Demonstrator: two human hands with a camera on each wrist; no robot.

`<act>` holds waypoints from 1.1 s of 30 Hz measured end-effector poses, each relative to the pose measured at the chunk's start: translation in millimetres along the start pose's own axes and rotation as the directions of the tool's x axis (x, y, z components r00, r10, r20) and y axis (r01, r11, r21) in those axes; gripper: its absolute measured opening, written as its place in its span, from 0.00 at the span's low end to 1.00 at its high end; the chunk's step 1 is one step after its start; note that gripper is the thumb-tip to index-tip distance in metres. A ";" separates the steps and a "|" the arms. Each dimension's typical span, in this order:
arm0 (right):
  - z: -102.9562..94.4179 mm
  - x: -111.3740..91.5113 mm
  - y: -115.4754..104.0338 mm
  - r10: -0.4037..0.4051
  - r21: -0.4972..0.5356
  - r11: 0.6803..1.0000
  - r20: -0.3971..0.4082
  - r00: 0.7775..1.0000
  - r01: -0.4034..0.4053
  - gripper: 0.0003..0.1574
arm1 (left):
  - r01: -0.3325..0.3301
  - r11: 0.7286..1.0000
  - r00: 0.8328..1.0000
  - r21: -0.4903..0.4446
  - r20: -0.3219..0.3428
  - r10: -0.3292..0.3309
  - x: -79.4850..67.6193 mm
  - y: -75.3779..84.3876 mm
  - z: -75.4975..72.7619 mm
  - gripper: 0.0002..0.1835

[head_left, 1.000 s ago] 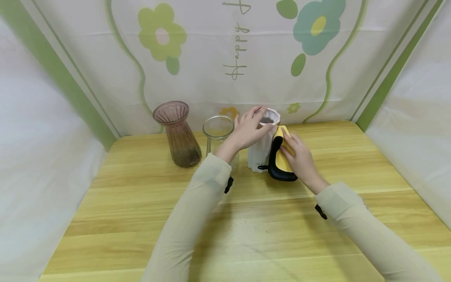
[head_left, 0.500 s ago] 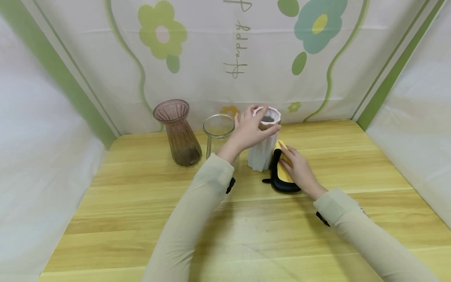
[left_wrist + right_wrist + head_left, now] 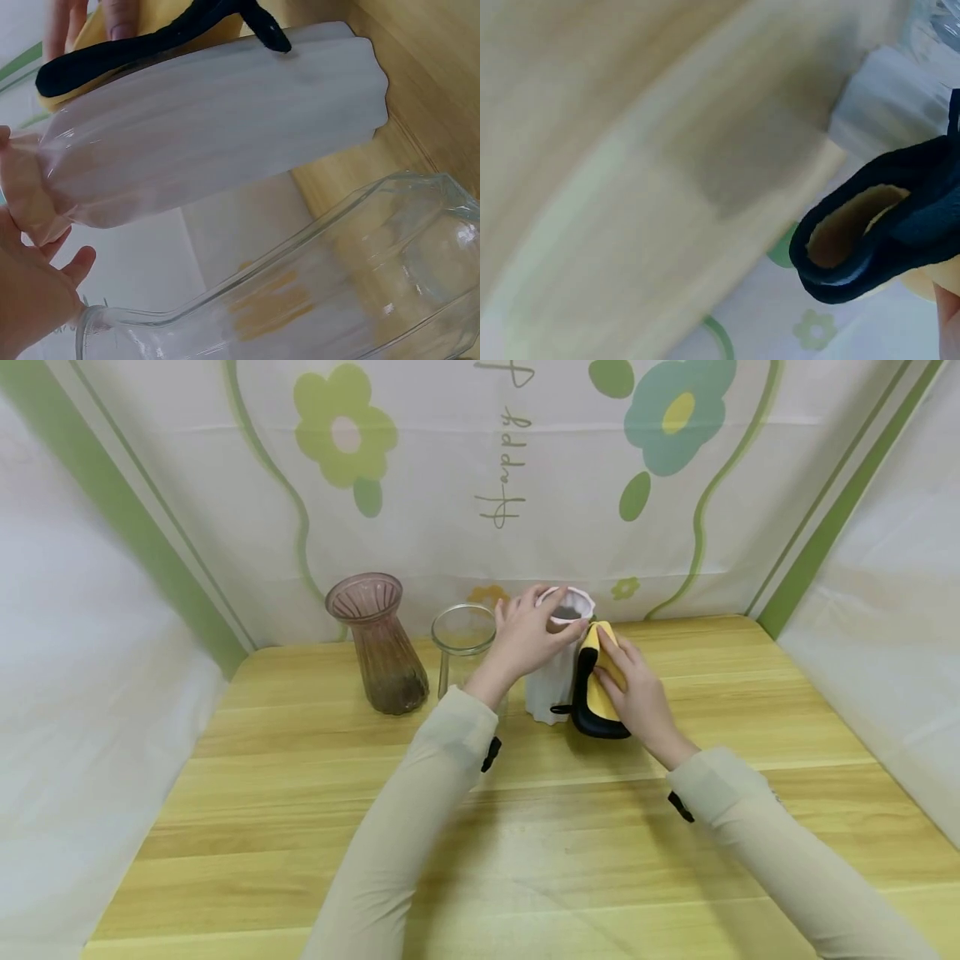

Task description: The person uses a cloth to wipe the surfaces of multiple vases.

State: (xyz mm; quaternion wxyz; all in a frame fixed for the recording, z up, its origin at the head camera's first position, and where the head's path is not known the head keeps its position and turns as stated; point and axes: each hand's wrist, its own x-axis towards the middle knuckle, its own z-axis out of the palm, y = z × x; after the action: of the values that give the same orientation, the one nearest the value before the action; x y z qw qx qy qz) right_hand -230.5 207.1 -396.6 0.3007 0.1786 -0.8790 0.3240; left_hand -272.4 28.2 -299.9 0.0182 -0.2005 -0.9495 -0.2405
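Note:
A white fluted vase (image 3: 549,687) stands on the table, its ribbed body seen lengthwise in the left wrist view. My left hand (image 3: 527,641) grips it around the neck, just below the pinkish scalloped rim. Against the vase's right side, my right hand (image 3: 642,700) holds a yellow cloth mitt with black edging (image 3: 591,717) and a small black loop. The mitt's black trim (image 3: 139,54) lies along the vase wall in the left wrist view. Its opening shows in the right wrist view, where most of my right hand is out of sight.
A clear glass vase (image 3: 454,652) stands just left of the white one, partly behind my left forearm. Farther left is a purple-brown ribbed glass vase (image 3: 386,664). A flowered curtain (image 3: 427,485) hangs behind the wooden table (image 3: 300,843).
My right hand slid the mitt down the side of the white vase, and now it is back up near the rim. My left hand has stayed on the vase's neck.

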 end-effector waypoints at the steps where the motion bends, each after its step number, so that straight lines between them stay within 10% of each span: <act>1: -0.9 1.8 -1.6 0.000 0.007 1.000 -0.001 1.000 0.000 0.37 | -0.001 1.000 1.000 -0.005 0.002 0.001 0.2 -0.1 -0.3 0.35; 26: 15.2 -30.8 19.9 0.094 -0.097 0.993 0.220 0.971 -0.074 0.39 | -0.015 0.999 1.000 -0.034 0.017 0.016 -1.1 -1.4 -1.2 0.34; 33: 11.7 -22.1 15.5 0.045 -0.041 0.998 0.126 0.991 -0.041 0.37 | -0.013 1.000 1.000 -0.007 0.010 0.013 -0.6 -1.4 -2.4 0.35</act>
State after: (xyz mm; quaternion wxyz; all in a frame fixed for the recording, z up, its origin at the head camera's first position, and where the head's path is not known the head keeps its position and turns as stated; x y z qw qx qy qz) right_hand -226.6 213.1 -425.1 0.2407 0.1739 -0.9061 0.3014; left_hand -272.6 25.7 -298.5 0.0142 -0.2079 -0.9475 -0.2426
